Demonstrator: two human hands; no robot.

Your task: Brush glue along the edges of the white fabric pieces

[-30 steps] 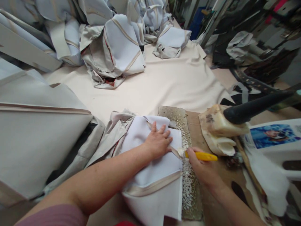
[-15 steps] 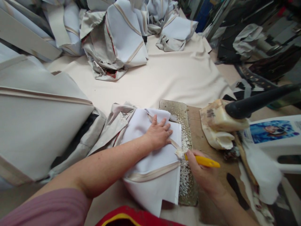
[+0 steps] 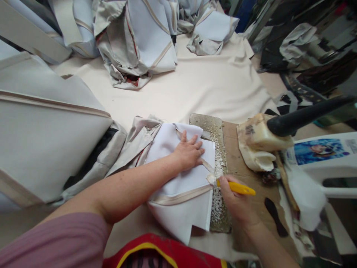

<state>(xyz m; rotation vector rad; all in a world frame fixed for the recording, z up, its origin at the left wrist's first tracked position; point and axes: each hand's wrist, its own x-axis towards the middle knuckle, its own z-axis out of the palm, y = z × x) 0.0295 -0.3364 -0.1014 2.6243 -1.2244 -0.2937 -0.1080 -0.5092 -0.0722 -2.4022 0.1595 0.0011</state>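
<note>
A white fabric piece [image 3: 173, 178] with beige strips along its seams lies in front of me, its right edge over a glue-crusted board [image 3: 220, 204]. My left hand [image 3: 189, 152] presses flat on the fabric, fingers spread. Wrapped around the yellow handle of a brush [image 3: 240, 188] is my right hand [image 3: 235, 197]. The pale bristles touch the fabric's right edge, near the end of a beige strip. Grey lining [image 3: 136, 145] is bunched at the fabric's left side.
A crusted glue container [image 3: 252, 137] with a black handle stands on cardboard [image 3: 232, 149] at right, beside a white plastic container [image 3: 329, 163]. A dark flat piece [image 3: 275, 217] lies nearby. Large sewn pieces [image 3: 47, 137] fill the left; more bundles [image 3: 150, 37] sit at the back.
The brush and my right hand have shifted slightly left, along the fabric's edge. My left hand stays pressed in place. The whole view has shifted a little.
</note>
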